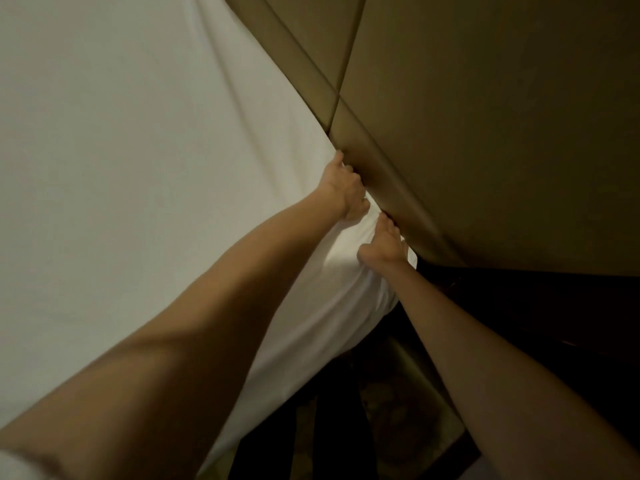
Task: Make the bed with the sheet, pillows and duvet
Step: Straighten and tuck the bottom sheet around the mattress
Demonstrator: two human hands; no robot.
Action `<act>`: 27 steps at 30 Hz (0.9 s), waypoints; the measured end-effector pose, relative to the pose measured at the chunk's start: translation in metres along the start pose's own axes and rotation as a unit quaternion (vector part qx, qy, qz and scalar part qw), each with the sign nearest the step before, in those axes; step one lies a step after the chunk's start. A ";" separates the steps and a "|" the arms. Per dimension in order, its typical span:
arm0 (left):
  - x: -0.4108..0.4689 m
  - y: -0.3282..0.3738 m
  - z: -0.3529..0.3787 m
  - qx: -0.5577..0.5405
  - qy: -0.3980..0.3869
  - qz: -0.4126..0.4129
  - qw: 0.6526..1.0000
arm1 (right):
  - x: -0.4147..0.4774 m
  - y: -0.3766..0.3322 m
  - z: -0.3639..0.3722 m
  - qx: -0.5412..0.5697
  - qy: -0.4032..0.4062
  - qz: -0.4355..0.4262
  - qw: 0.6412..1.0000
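Observation:
A white sheet covers the mattress, which fills the left half of the view. Both hands are at the mattress corner where it meets the padded brown headboard. My left hand has its fingers pushed down into the gap between mattress and headboard, curled over the sheet's edge. Just below it, my right hand grips bunched sheet at the corner, its fingertips also at the headboard seam. No pillows or duvet are in view.
The sheet hangs down the mattress side at the centre. A dark piece of furniture stands to the right of the bed under the headboard. Patterned carpet shows in the narrow gap below.

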State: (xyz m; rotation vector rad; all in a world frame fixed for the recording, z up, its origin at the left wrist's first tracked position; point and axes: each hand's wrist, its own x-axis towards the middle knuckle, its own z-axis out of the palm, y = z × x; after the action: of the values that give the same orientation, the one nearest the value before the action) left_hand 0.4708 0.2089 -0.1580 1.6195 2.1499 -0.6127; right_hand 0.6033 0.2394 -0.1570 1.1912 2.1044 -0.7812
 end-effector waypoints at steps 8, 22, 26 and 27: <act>0.000 0.001 -0.007 -0.001 -0.010 0.034 0.999 | 0.019 -0.014 -0.035 0.061 -0.100 0.063 0.991; 0.011 0.017 0.005 0.008 -0.012 -0.015 1.000 | 0.009 0.008 -0.004 0.120 -0.002 -0.012 0.993; 0.021 0.026 0.007 0.015 -0.022 -0.044 0.999 | 0.002 0.023 0.000 0.165 0.032 -0.079 0.983; 0.021 0.029 0.010 0.022 -0.020 -0.051 0.998 | 0.000 0.028 0.003 0.158 0.037 -0.097 0.982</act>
State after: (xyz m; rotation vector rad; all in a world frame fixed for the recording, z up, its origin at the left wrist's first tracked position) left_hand 0.4933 0.2271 -0.1804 1.5139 2.2156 -0.7205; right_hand 0.6285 0.2491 -0.1646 1.2011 2.2405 -1.2146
